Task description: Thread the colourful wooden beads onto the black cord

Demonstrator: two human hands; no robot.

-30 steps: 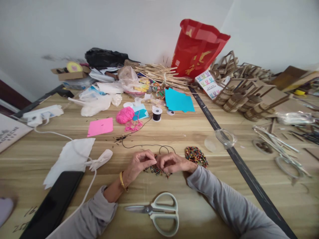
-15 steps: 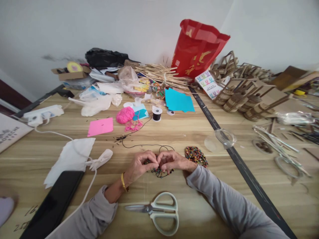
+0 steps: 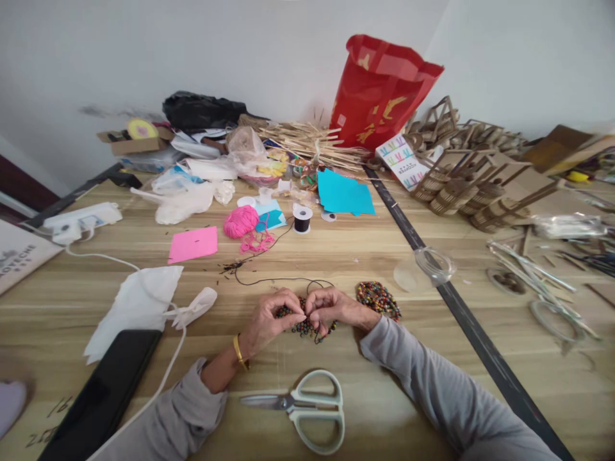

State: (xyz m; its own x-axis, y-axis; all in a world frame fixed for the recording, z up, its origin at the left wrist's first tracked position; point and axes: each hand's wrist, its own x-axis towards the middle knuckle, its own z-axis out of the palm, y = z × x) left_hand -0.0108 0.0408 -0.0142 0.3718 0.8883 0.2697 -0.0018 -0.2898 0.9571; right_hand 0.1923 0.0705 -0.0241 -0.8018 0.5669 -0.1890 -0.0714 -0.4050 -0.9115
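Note:
Fingertips of my left hand (image 3: 276, 315) and my right hand (image 3: 331, 307) meet in a pinch above a pile of small dark beads (image 3: 303, 328). What lies between the fingertips is too small to make out. A black cord (image 3: 269, 280) runs from behind my right hand across the wood to a white spool of black thread (image 3: 302, 219). Beside my right wrist sits a heap of multicoloured beads (image 3: 378, 301). Scissors with pale handles (image 3: 317, 410) lie just below my hands, blades pointing left.
At the left are a black phone-like slab (image 3: 103, 394), white paper (image 3: 132, 307) and a white cable. Pink yarn (image 3: 241, 221), a pink sheet (image 3: 193, 244) and blue sheets (image 3: 344, 193) lie farther back. Clear rings (image 3: 435, 266) and small baskets (image 3: 497, 214) are on the right.
The fingers of my right hand have shifted slightly, and the loop of black cord below them has moved a little right. Both hands stay pinched together.

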